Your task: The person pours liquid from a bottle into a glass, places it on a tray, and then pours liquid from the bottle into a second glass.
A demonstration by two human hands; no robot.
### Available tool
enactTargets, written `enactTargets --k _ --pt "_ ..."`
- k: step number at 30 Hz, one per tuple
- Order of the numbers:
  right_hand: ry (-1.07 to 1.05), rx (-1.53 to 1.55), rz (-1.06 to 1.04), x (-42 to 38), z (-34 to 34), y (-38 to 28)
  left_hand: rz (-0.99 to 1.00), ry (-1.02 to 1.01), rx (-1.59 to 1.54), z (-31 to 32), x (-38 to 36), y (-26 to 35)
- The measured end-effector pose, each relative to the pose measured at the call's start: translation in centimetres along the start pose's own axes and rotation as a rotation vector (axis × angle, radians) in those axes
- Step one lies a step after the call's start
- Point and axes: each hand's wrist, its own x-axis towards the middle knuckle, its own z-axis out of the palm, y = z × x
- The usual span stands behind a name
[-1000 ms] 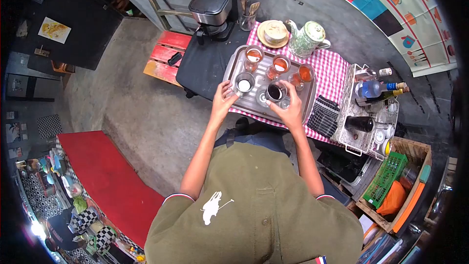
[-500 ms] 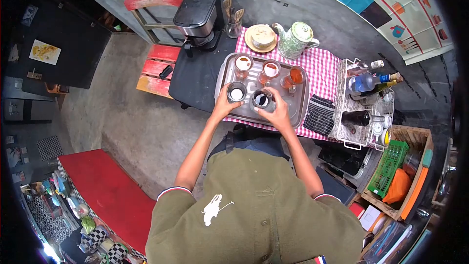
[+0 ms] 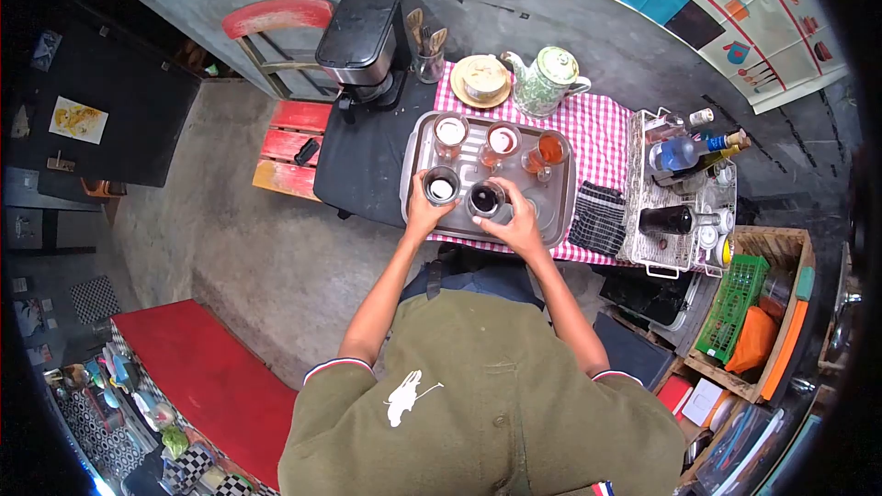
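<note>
My left hand [image 3: 426, 214] is wrapped around a glass [image 3: 442, 186] of dark liquid with a pale patch on its surface. Close beside it, my right hand [image 3: 517, 223] grips a second dark-filled glass [image 3: 485, 199], thumb and fingers around its side. Both glasses are over the front part of a grey-brown serving tray [image 3: 570, 186]. Farther back on that tray stand three handled glasses of amber-red drink: a left one [image 3: 450, 131], a middle one [image 3: 500, 141] and a right one [image 3: 547, 153].
Behind the tray are a lidded cup on a saucer [image 3: 480, 81] and a green-patterned teapot [image 3: 548, 83]. A coffee maker [image 3: 360, 41] stands back left, near a utensil jar [image 3: 428, 64]. To the right lie a dark checked cloth [image 3: 599, 219] and a wire rack [image 3: 654, 237] with bottles.
The camera view has tilted slightly, so the table sits lower in the picture. Both hands keep their grip on the same two glasses, with little movement over the tray.
</note>
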Motion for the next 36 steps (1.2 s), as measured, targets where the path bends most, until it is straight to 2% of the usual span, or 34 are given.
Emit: enactTargets --k 5,9,14,26,36 --pt "-0.009 0.025 -0.005 0.0 0.3 0.0 0.103 -0.028 0.009 -0.1 0.3 -0.7" --pt "-0.01 0.017 -0.005 0.0 0.3 -0.3 0.078 -0.045 0.022 -0.5 0.4 0.1" --pt "-0.023 0.018 -0.025 0.2 0.4 -0.5 0.049 -0.036 -0.216 -0.5 -0.1 0.2" --pt "-0.046 0.052 -0.125 1.2 -0.1 -5.2 0.103 0.044 -0.016 -2.9 -1.8 8.1" --pt "-0.069 0.037 -0.195 2.2 -0.2 -8.2 0.131 -0.001 0.006 -3.4 -3.3 13.1"
